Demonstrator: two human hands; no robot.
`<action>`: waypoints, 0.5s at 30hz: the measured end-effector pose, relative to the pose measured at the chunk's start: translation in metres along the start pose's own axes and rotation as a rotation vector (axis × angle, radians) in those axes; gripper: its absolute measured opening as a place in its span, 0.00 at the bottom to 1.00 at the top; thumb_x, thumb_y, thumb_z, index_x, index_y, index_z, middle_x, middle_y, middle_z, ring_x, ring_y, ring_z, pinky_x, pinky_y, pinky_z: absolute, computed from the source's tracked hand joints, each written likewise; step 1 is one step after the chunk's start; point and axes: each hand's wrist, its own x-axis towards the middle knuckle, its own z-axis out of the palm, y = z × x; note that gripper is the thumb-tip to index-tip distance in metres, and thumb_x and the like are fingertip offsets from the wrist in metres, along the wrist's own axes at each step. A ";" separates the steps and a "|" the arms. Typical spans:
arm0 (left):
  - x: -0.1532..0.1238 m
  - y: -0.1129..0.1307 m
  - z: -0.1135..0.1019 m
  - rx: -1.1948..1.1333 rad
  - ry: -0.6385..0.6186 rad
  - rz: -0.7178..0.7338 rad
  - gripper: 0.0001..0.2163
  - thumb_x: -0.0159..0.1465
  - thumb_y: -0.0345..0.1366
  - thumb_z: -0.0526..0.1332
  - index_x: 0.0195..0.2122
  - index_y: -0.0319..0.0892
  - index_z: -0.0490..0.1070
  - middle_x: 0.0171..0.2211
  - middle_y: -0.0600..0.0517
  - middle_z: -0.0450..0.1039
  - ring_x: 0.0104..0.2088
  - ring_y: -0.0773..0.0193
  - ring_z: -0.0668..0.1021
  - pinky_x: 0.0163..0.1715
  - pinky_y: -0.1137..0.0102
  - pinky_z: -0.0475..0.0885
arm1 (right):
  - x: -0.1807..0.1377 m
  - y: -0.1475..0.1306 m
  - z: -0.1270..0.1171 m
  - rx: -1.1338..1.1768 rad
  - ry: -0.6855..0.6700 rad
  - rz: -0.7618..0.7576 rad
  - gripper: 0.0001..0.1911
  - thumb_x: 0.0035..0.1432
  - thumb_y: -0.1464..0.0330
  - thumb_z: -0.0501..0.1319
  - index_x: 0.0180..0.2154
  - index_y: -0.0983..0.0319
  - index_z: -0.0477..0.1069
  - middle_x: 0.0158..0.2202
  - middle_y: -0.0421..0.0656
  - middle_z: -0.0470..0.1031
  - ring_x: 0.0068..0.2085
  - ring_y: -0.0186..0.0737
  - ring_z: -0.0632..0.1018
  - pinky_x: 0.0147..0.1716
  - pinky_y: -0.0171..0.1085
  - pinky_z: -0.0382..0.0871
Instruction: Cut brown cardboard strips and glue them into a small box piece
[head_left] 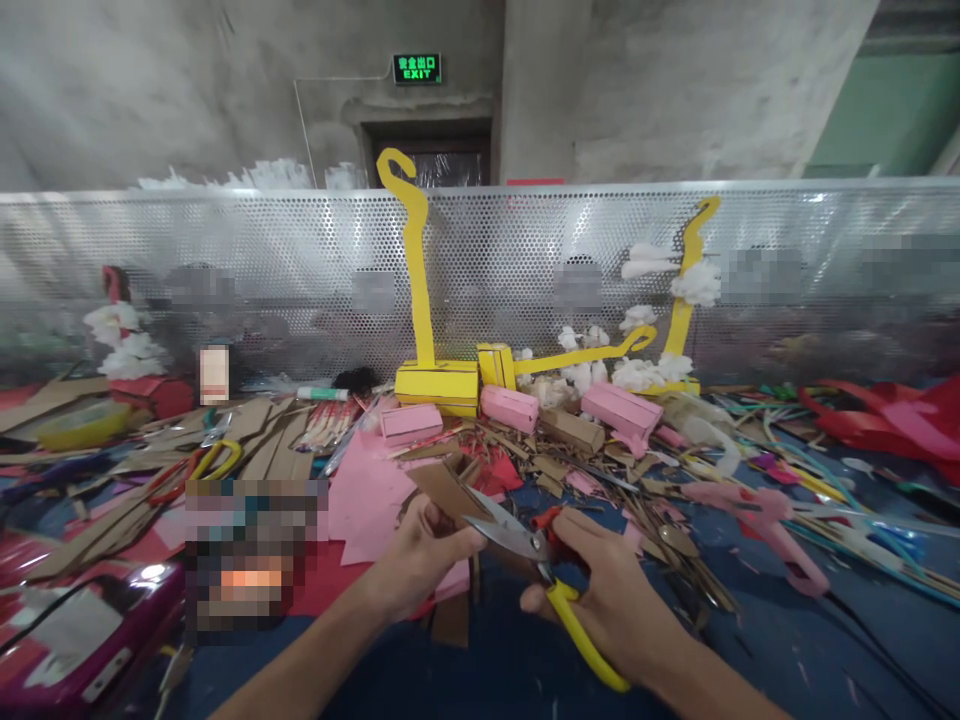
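My left hand [420, 555] pinches a folded piece of brown cardboard [442, 488] between thumb and fingers. A pair of scissors [514, 535] with a yellow handle is in my right hand [607, 575], its metal blades pointing left toward the cardboard. The blade tips lie close to my left thumb; whether they touch the cardboard I cannot tell. Something orange-red shows beside my right fingers, partly hidden by them. Beyond my hands are pink paper-covered blocks [411, 424] and a yellow block [436, 386] with a tall hooked yellow strip rising from it.
A pink glue gun [776, 525] with a black cord lies at the right. Cardboard scraps [559, 470] and pink paper [367, 490] cover much of the blue table [517, 670]. A perforated metal panel [487, 270] stands behind. At the lower left is a purple case [112, 640].
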 end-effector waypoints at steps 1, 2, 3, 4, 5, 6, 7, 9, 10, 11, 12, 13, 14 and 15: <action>0.000 0.000 0.001 -0.013 -0.004 0.004 0.14 0.57 0.35 0.72 0.45 0.41 0.78 0.41 0.46 0.83 0.47 0.51 0.81 0.48 0.61 0.74 | 0.000 0.001 0.001 0.013 0.001 0.003 0.24 0.53 0.55 0.70 0.26 0.58 0.56 0.28 0.37 0.64 0.27 0.36 0.65 0.26 0.35 0.55; 0.000 0.000 0.002 -0.031 -0.006 0.009 0.14 0.57 0.35 0.72 0.44 0.41 0.78 0.41 0.46 0.83 0.46 0.51 0.81 0.48 0.61 0.74 | 0.000 0.002 0.002 0.027 0.003 0.009 0.25 0.54 0.55 0.70 0.26 0.58 0.55 0.27 0.36 0.63 0.27 0.36 0.64 0.26 0.35 0.54; 0.000 0.000 0.003 -0.049 -0.005 0.015 0.14 0.57 0.35 0.72 0.43 0.41 0.78 0.41 0.47 0.83 0.46 0.52 0.81 0.48 0.61 0.74 | 0.000 0.003 0.002 0.041 0.004 0.014 0.25 0.54 0.54 0.69 0.25 0.57 0.54 0.26 0.36 0.61 0.27 0.36 0.63 0.26 0.35 0.54; 0.000 0.000 0.004 -0.062 -0.003 0.020 0.14 0.56 0.35 0.73 0.43 0.40 0.78 0.41 0.47 0.83 0.45 0.52 0.82 0.48 0.61 0.74 | 0.000 0.003 0.003 0.053 0.004 0.018 0.26 0.54 0.54 0.69 0.25 0.57 0.54 0.26 0.35 0.60 0.26 0.35 0.62 0.26 0.35 0.53; 0.000 0.000 0.005 -0.067 0.004 0.021 0.15 0.56 0.36 0.73 0.43 0.40 0.78 0.41 0.47 0.83 0.44 0.52 0.82 0.47 0.61 0.74 | 0.001 0.002 0.003 0.063 0.006 0.022 0.27 0.54 0.53 0.70 0.24 0.57 0.53 0.25 0.35 0.60 0.26 0.35 0.62 0.25 0.35 0.52; 0.001 -0.001 0.005 -0.065 0.015 0.019 0.15 0.55 0.36 0.74 0.43 0.40 0.78 0.40 0.47 0.83 0.44 0.52 0.82 0.47 0.62 0.74 | 0.001 0.002 0.003 0.070 0.007 0.027 0.27 0.53 0.53 0.70 0.24 0.57 0.53 0.25 0.35 0.59 0.26 0.35 0.61 0.25 0.35 0.52; 0.001 -0.001 0.005 -0.058 0.033 0.013 0.15 0.55 0.37 0.74 0.43 0.40 0.78 0.40 0.47 0.83 0.44 0.53 0.82 0.46 0.62 0.74 | 0.002 0.001 0.002 0.076 0.004 0.030 0.27 0.54 0.53 0.70 0.25 0.57 0.53 0.26 0.35 0.60 0.27 0.36 0.62 0.26 0.35 0.52; 0.002 -0.001 0.004 -0.038 0.075 0.000 0.16 0.54 0.38 0.74 0.42 0.39 0.78 0.40 0.46 0.83 0.43 0.53 0.82 0.46 0.62 0.74 | 0.003 -0.001 0.001 0.086 0.011 0.038 0.25 0.56 0.53 0.68 0.27 0.57 0.55 0.27 0.36 0.61 0.28 0.37 0.63 0.27 0.35 0.53; 0.003 0.000 0.003 -0.030 0.093 -0.001 0.15 0.55 0.38 0.74 0.42 0.39 0.78 0.41 0.46 0.83 0.43 0.53 0.82 0.45 0.62 0.75 | 0.004 -0.002 0.000 0.087 0.016 0.042 0.23 0.57 0.53 0.67 0.28 0.57 0.56 0.29 0.37 0.62 0.29 0.38 0.64 0.28 0.36 0.54; 0.003 0.001 0.003 -0.028 0.101 0.001 0.15 0.55 0.38 0.73 0.42 0.39 0.78 0.41 0.46 0.83 0.44 0.53 0.82 0.46 0.62 0.74 | 0.005 -0.003 -0.001 0.082 0.019 0.047 0.22 0.58 0.53 0.66 0.29 0.57 0.57 0.31 0.38 0.64 0.31 0.39 0.65 0.29 0.36 0.56; 0.003 0.002 0.002 -0.026 0.103 0.006 0.14 0.56 0.38 0.73 0.42 0.39 0.78 0.41 0.46 0.82 0.44 0.53 0.81 0.46 0.62 0.74 | 0.005 -0.003 -0.002 0.071 0.020 0.054 0.21 0.58 0.53 0.66 0.31 0.58 0.58 0.32 0.39 0.64 0.32 0.40 0.66 0.31 0.36 0.57; 0.003 0.003 0.002 -0.027 0.099 0.015 0.14 0.56 0.38 0.73 0.42 0.39 0.78 0.41 0.46 0.82 0.45 0.53 0.81 0.47 0.62 0.74 | 0.005 -0.002 -0.004 0.056 0.021 0.062 0.20 0.58 0.53 0.67 0.32 0.58 0.59 0.34 0.40 0.65 0.34 0.41 0.67 0.32 0.37 0.59; 0.003 0.005 0.002 -0.031 0.089 0.026 0.13 0.57 0.38 0.72 0.42 0.40 0.78 0.41 0.47 0.82 0.45 0.53 0.81 0.48 0.62 0.74 | 0.004 -0.002 -0.006 0.036 0.020 0.072 0.20 0.57 0.54 0.67 0.34 0.58 0.60 0.36 0.41 0.66 0.36 0.43 0.67 0.34 0.38 0.60; 0.002 0.007 0.002 -0.037 0.071 0.040 0.12 0.58 0.37 0.72 0.42 0.41 0.78 0.42 0.47 0.82 0.46 0.53 0.81 0.49 0.62 0.73 | 0.003 -0.001 -0.007 0.010 0.017 0.083 0.21 0.55 0.54 0.69 0.37 0.59 0.61 0.39 0.43 0.66 0.38 0.44 0.68 0.37 0.39 0.61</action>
